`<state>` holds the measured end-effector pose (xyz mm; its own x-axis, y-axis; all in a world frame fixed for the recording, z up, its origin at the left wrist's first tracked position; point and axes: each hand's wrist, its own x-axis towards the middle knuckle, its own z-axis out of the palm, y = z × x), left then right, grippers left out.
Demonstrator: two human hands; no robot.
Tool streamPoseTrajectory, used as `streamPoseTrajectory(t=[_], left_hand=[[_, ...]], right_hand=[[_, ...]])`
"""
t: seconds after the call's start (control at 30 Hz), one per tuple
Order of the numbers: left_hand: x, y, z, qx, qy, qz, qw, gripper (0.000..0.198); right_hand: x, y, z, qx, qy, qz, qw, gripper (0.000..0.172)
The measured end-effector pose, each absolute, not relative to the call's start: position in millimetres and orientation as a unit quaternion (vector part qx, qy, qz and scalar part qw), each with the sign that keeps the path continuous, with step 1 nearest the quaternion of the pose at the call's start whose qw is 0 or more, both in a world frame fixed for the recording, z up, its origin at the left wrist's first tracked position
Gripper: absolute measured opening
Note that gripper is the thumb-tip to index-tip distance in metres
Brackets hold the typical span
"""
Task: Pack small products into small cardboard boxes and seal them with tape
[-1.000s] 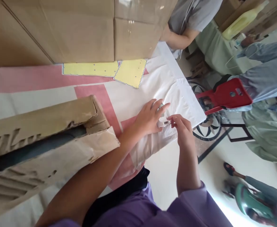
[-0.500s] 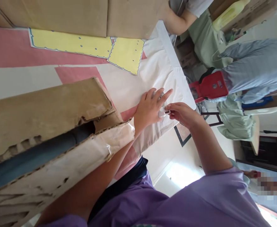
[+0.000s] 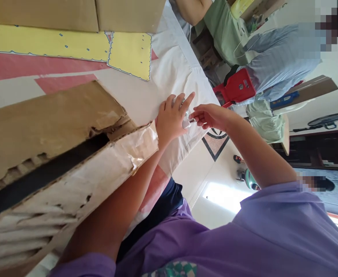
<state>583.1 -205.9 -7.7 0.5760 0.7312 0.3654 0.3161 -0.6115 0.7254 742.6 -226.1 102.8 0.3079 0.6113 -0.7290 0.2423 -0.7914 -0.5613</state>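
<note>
My left hand (image 3: 172, 114) lies on the white tablecloth (image 3: 169, 57) near the table edge, fingers spread and curved over a small whitish, partly clear object (image 3: 185, 122). The palm and fingers hide most of it. My right hand (image 3: 210, 116) is beside it, fingers bent and pinched at the object's outer end, where a dark patch shows. What kind of object it is, I cannot make out. Left of my left hand stands a torn cardboard box (image 3: 50, 123), its open slot facing me.
Yellow paper pieces with blue edging (image 3: 130, 55) lie by a large cardboard box (image 3: 128, 15). Beyond the table edge are a red plastic stool (image 3: 239, 87), a person in light blue trousers (image 3: 281, 57) and a black fan (image 3: 327, 120). Another person's arm (image 3: 194, 9) reaches in above.
The view has shifted, so the table and both hands appear farther left and higher. Both hands stay at the small whitish object, the right fingers slightly more curled.
</note>
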Motion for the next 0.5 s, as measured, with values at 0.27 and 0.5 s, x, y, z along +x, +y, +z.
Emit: streamPoseTrajectory(t=[0.27,0.5], left_hand=[[587,-204,-12,0.838,0.320,0.331,0.292,0.106],[588,-203,-13,0.835,0.321,0.334,0.297,0.108]], right_hand=[[755,-218,96,-0.738,-0.249,0.609,0.150,0.035],[753,-219,98,-0.760,-0.250,0.568,0.195,0.033]])
